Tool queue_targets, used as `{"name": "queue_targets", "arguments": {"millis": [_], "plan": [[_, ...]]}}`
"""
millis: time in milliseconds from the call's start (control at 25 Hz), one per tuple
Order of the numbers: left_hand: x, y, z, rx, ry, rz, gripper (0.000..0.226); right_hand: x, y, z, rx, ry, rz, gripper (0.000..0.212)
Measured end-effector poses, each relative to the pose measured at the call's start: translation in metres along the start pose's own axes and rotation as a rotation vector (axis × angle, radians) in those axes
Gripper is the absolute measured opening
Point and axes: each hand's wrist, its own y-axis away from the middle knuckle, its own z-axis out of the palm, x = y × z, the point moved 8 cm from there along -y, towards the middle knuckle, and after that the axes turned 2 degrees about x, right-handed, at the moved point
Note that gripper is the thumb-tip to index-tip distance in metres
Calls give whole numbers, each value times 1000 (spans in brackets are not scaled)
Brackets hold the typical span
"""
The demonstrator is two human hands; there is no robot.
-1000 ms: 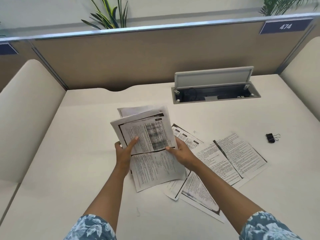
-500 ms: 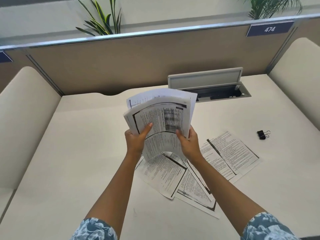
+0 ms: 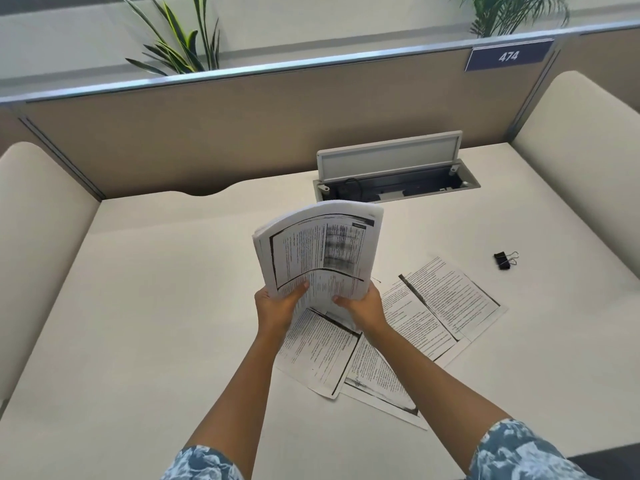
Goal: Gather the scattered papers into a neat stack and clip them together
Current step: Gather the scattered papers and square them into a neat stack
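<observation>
A bundle of printed papers stands nearly upright above the desk, its top curling away from me. My left hand grips its lower left edge and my right hand grips its lower right edge. Several loose printed sheets still lie flat and overlapping on the desk, under and to the right of my hands. A black binder clip rests on the desk far to the right, apart from both hands.
An open cable box with a raised grey lid is set into the desk behind the papers. A tan partition closes off the back, with cream padded dividers on both sides.
Both hands have lifted the gathered papers off the desk and turned them upright. The sheets in the bundle are now more closely aligned than before.
</observation>
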Motion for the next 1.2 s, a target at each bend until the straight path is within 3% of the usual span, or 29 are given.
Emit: {"name": "queue_targets", "arguments": {"millis": [200, 360, 560, 680, 760, 840, 960, 1120, 1200], "plan": [[4, -5, -1, -34, -7, 33, 28, -13, -6, -6, 14, -28, -72, 52], [-4, -6, -6, -32, -37, -7, 35, -10, -7, -4, -9, 31, -49, 54], [-6, -9, -6, -11, -74, -29, 24, -10, -12, -17, -8, 125, -51, 61], [1, -19, -12, 23, -73, -43, 19, -5, -15, -72, 342, 105, -4, 59], [4, -26, -16, 60, -64, -46, 18, 8, -5, -121, 671, 220, 150, 63], [7, -31, -21, 107, -41, -48, 18, 21, 9, -157, 862, 353, 329, 73], [5, -36, -29, 189, -9, -73, 23, 33, 20, -188, 934, 441, 488, 96], [-2, -36, -32, 240, 23, -130, 42, 46, 28, -199, 867, 461, 629, 119], [-4, -35, -33, 257, 29, -146, 37, 45, 30, -198, 823, 505, 654, 123]]}}
